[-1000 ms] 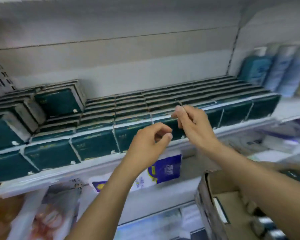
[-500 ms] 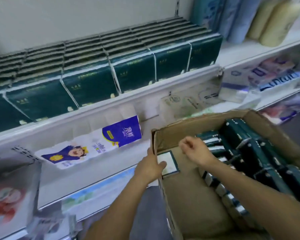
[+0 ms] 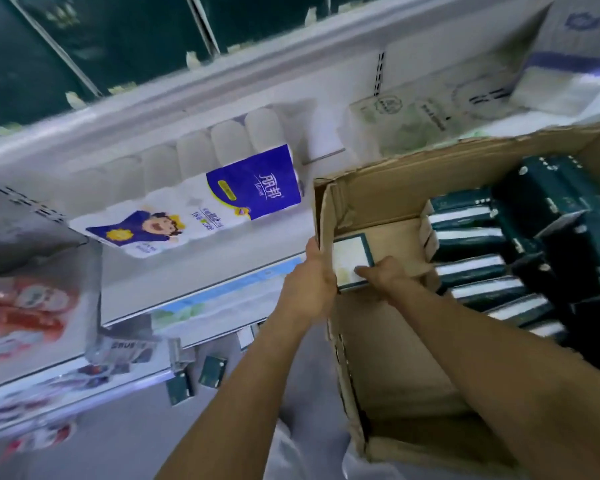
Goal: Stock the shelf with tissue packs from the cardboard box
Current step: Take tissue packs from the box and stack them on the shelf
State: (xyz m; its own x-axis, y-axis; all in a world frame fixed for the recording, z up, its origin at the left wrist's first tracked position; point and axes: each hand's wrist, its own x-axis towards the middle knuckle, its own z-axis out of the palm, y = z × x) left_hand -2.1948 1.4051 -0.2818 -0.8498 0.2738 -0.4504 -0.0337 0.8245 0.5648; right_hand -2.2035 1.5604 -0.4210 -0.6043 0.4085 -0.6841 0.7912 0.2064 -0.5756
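Left hand (image 3: 309,289): fingers clamped over left wall of cardboard box (image 3: 388,358). Right hand (image 3: 387,277): fingers curled on flat tissue pack (image 3: 350,258), inside the box against that wall. Boxed packs (image 3: 471,268) stacked on the right. Beyond: toilet roll bundle (image 3: 201,206), then the far shelf (image 3: 222,81) with green stocked packs (image 3: 118,39).

Head view — steeply down, close over cardboard box (image 3: 378,199) beside shelf (image 3: 222,74)

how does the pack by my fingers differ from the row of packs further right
The lone pack shows a broad pale face, green-bordered; the row packs show narrow white strips. The right hand touches the lone pack; the row packs are untouched. Both sit in the cardboard box.
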